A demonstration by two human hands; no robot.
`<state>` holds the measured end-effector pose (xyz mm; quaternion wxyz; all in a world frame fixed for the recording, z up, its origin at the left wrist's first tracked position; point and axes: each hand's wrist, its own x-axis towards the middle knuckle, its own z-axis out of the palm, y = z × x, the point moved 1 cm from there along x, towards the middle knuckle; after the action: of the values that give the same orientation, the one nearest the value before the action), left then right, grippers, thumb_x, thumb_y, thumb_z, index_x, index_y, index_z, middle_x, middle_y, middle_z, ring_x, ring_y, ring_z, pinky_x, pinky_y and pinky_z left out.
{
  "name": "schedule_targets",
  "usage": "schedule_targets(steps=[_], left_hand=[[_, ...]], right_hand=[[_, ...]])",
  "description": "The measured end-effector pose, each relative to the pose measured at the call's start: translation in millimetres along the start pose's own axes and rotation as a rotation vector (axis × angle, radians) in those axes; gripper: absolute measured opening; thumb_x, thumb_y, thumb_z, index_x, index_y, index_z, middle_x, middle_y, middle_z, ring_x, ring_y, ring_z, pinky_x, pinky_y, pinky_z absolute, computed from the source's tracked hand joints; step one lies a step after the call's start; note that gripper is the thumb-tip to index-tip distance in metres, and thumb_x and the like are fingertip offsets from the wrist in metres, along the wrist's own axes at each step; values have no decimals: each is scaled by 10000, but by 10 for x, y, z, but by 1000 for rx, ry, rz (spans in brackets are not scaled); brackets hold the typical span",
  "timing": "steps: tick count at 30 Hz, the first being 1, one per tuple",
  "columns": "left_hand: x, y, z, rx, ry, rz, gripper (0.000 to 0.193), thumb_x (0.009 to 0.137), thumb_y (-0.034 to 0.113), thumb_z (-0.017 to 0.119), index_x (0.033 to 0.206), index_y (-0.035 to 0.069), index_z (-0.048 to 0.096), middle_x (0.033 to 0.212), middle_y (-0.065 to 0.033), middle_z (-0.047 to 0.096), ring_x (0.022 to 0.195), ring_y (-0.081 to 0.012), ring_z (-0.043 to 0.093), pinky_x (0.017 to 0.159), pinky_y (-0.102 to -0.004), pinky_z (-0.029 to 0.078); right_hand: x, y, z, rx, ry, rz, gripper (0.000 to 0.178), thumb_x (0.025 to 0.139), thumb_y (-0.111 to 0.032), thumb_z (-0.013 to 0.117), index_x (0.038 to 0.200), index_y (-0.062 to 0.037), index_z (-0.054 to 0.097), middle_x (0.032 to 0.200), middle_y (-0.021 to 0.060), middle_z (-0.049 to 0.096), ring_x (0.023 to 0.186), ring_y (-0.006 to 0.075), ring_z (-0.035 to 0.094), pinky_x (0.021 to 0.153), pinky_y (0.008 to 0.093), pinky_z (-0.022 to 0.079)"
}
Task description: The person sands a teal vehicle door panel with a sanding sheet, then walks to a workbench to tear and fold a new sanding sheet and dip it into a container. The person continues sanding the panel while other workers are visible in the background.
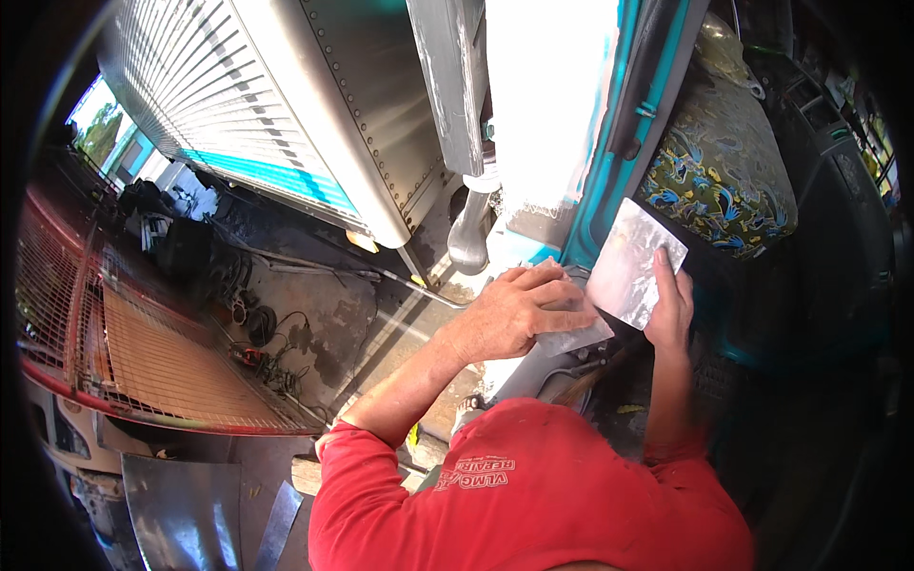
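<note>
While the right hand (672,312) grips a flat pale board (624,262) by its right-hand edge, fingers laid over the smeared face, the left hand (528,312) is closed on a thin greyish-white sheet (578,339) that juts from beneath its fingers toward four o'clock. From the left hand the board lies at about two o'clock; from the right hand, the nearer one, at about ten or eleven. Its long axis leans from one o'clock to seven, so its lower-left edge faces the sheet. Whether board and sheet touch, I cannot tell.

Farther out from between the hands, a teal frame (583,238) rises toward twelve, beside a glaring white panel (547,105). A grey post (446,81) stands toward eleven, with a ribbed metal body (276,105) beyond it near ten. At two o'clock sits a patterned cushion (719,181). Toward nine are cables on the floor (324,314), then a red mesh frame (71,295).
</note>
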<state>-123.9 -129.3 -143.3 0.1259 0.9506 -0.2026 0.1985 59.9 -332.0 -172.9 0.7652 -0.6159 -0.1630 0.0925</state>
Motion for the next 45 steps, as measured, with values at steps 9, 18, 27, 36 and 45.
schedule_targets(steps=[9,18,27,36,45], left_hand=[[1204,-984,-1669,747,695,-100,740,790,-43,699,1454,281,654,1470,-118,601,1308,-376,588,1097,-483,496],[1524,-896,-1656,693,672,-120,633,888,-16,605,1426,307,692,1406,-86,641,1213,-349,657,1078,-461,547],[1737,-1070,-2043,735,791,285,468,949,64,566,1368,179,741,1267,-197,703,1107,-406,674,937,-534,535],[1707,-1134,-1794,752,761,133,492,939,66,543,1384,160,733,1270,-225,680,1132,-401,648,965,-536,516],[1064,-1256,-380,733,613,-97,765,708,191,825,1443,343,675,1416,-109,599,1324,-413,532,1144,-542,470]], right_hand=[[0,-349,-347,363,33,65,510,1076,-336,679,1404,46,596,1343,144,686,1198,263,702,1019,431,576],[-110,-146,-766,331,81,100,477,1083,-331,658,1404,19,611,1322,115,691,1178,242,704,995,410,580],[-105,-59,-775,343,133,152,467,1090,-321,642,1412,16,615,1319,105,696,1180,240,702,1000,412,574],[-13,78,-818,310,122,201,466,1084,-318,644,1423,1,615,1310,100,697,1167,237,701,1005,403,568],[-16,250,-903,313,71,249,467,1094,-310,619,1444,-2,597,1332,94,692,1186,235,698,1005,403,575]])
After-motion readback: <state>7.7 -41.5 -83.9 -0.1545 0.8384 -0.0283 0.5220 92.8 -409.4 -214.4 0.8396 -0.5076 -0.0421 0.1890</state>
